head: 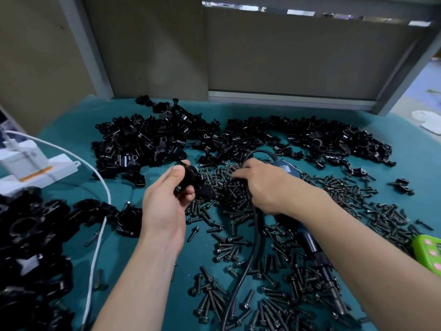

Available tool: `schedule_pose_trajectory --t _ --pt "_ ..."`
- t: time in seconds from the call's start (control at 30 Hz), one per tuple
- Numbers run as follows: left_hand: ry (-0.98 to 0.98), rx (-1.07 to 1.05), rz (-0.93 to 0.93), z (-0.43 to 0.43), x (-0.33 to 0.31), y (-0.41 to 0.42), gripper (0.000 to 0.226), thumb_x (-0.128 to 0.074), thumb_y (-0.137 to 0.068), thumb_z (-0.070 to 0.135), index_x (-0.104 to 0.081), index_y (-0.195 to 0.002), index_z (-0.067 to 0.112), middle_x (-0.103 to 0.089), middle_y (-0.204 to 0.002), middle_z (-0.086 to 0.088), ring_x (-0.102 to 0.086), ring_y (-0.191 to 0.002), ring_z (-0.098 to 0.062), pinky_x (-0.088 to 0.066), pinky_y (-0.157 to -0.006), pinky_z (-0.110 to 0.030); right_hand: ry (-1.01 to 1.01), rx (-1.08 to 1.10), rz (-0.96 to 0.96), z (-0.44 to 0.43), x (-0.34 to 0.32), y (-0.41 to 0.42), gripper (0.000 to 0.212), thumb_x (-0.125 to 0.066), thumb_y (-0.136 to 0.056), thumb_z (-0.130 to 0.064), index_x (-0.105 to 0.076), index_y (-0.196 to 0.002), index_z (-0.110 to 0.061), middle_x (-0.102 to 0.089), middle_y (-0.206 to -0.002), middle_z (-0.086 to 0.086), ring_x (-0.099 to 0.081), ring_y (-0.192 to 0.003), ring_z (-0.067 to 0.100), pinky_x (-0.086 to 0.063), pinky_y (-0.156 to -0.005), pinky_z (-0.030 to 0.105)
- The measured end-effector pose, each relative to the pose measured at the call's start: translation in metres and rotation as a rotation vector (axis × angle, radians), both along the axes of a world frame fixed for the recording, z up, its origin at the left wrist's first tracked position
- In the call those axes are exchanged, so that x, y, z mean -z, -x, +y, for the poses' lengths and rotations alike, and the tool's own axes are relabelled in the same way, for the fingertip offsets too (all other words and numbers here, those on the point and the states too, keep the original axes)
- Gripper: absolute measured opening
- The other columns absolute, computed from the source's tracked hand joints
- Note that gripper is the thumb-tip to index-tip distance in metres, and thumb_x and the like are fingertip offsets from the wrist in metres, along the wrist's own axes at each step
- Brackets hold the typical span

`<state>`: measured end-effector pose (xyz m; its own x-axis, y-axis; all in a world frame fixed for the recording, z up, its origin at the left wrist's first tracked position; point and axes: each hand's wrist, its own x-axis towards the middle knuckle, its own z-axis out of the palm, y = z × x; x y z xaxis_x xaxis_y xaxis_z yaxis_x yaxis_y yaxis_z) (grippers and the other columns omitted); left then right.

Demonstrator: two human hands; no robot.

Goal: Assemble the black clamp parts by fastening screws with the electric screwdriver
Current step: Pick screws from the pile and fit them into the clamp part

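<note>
My left hand point(167, 201) grips a black clamp part point(188, 179) between thumb and fingers, just above the table. My right hand point(265, 185) is curled round the blue electric screwdriver point(310, 242), which passes under the palm with its bit pointing toward me. The fingertips of that hand dip into the pile of black screws point(229, 194); whether they pinch a screw is hidden. Loose black clamp parts point(143, 139) lie heaped at the back of the teal table point(124, 187).
The screwdriver's black cable point(250, 254) loops across the screws. A white cable point(97, 235) runs from a white power strip point(35, 168) on the left. More clamp parts point(28, 247) are piled at the near left. A green object point(429, 252) sits at the right edge.
</note>
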<state>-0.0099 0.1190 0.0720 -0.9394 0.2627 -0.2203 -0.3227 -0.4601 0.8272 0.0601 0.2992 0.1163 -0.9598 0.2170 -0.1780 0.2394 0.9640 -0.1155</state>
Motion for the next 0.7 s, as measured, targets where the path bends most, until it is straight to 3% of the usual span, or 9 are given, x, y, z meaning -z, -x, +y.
schedule_pose_trajectory --t 0.13,0.2,0.37,0.47,0.53,0.57,0.63,0.67,0.7 --pt "0.021 0.017 0.01 0.002 -0.001 0.0 0.028 -0.063 -0.102 0.019 -0.086 -0.085 0.019 -0.076 -0.082 0.008 -0.058 -0.059 -0.005 -0.05 -0.057 -0.019 -0.105 0.053 -0.039 -0.002 -0.015 -0.028 0.043 -0.054 -0.093 -0.001 -0.067 -0.127 -0.022 -0.07 -0.118 0.005 -0.067 -0.103 0.029 -0.058 -0.089 0.044" --pt "0.044 0.031 0.032 0.003 -0.001 -0.001 0.028 -0.062 -0.103 0.019 -0.085 -0.088 0.019 -0.076 -0.083 0.009 -0.057 -0.059 -0.005 -0.05 -0.058 -0.019 -0.175 0.101 -0.062 0.0 -0.021 -0.038 0.042 -0.053 -0.09 0.001 -0.072 -0.118 -0.024 -0.07 -0.116 0.001 -0.067 -0.103 0.026 -0.058 -0.091 0.043" --pt "0.081 0.041 0.054 0.007 -0.001 -0.003 0.029 -0.062 -0.103 0.018 -0.086 -0.087 0.024 -0.075 -0.082 0.009 -0.056 -0.058 -0.004 -0.05 -0.057 -0.017 -0.023 0.205 0.041 0.008 -0.026 -0.033 0.044 -0.054 -0.085 0.003 -0.079 -0.101 -0.03 -0.077 -0.099 0.003 -0.072 -0.088 0.025 -0.062 -0.082 0.04" --pt "0.084 0.036 0.054 0.007 -0.001 -0.004 0.029 -0.063 -0.103 0.017 -0.086 -0.086 0.024 -0.076 -0.08 0.01 -0.056 -0.056 -0.004 -0.05 -0.056 -0.016 0.055 0.17 0.15 0.008 -0.014 -0.01 0.044 -0.054 -0.093 0.001 -0.078 -0.111 -0.03 -0.073 -0.084 -0.008 -0.061 -0.06 0.005 -0.054 -0.056 0.017" --pt "0.087 0.032 0.052 0.007 -0.002 -0.005 0.03 -0.063 -0.103 0.017 -0.086 -0.085 0.024 -0.076 -0.08 0.01 -0.056 -0.056 -0.004 -0.05 -0.056 -0.016 0.139 0.147 0.086 0.006 -0.01 0.004 0.058 -0.048 -0.096 0.003 -0.064 -0.138 -0.033 -0.075 -0.1 -0.004 -0.052 -0.057 -0.001 -0.041 -0.045 0.008" --pt "0.084 0.028 0.048 0.007 -0.002 -0.004 0.03 -0.063 -0.102 0.016 -0.086 -0.084 0.022 -0.076 -0.08 0.01 -0.056 -0.056 -0.004 -0.05 -0.055 -0.016 0.132 0.116 0.009 0.004 -0.009 0.008 0.068 -0.045 -0.095 0.005 -0.051 -0.151 -0.033 -0.074 -0.117 0.002 -0.058 -0.066 0.003 -0.046 -0.052 0.011" --pt "0.079 0.021 0.042 0.007 -0.002 -0.004 0.029 -0.062 -0.103 0.015 -0.085 -0.085 0.018 -0.075 -0.079 0.009 -0.056 -0.055 -0.005 -0.049 -0.055 -0.017 0.051 0.03 -0.12 -0.002 -0.007 0.01 0.081 -0.043 -0.093 0.006 -0.025 -0.164 -0.03 -0.051 -0.155 0.006 -0.063 -0.116 0.019 -0.054 -0.094 0.028" --pt "0.08 0.02 0.043 0.007 -0.002 -0.003 0.026 -0.062 -0.103 0.016 -0.084 -0.088 0.017 -0.075 -0.078 0.009 -0.056 -0.056 -0.005 -0.049 -0.055 -0.017 0.006 -0.014 -0.154 -0.005 -0.008 0.007 0.084 -0.045 -0.093 0.006 -0.018 -0.165 -0.029 -0.038 -0.164 0.003 -0.049 -0.138 0.025 -0.044 -0.112 0.037" --pt "0.082 0.02 0.043 0.006 -0.001 -0.003 0.024 -0.062 -0.103 0.016 -0.083 -0.092 0.016 -0.075 -0.079 0.009 -0.056 -0.056 -0.005 -0.049 -0.056 -0.017 -0.035 -0.055 -0.176 -0.009 -0.01 0.003 0.086 -0.046 -0.093 0.006 -0.015 -0.166 -0.029 -0.031 -0.168 0.001 -0.039 -0.147 0.027 -0.037 -0.12 0.042"
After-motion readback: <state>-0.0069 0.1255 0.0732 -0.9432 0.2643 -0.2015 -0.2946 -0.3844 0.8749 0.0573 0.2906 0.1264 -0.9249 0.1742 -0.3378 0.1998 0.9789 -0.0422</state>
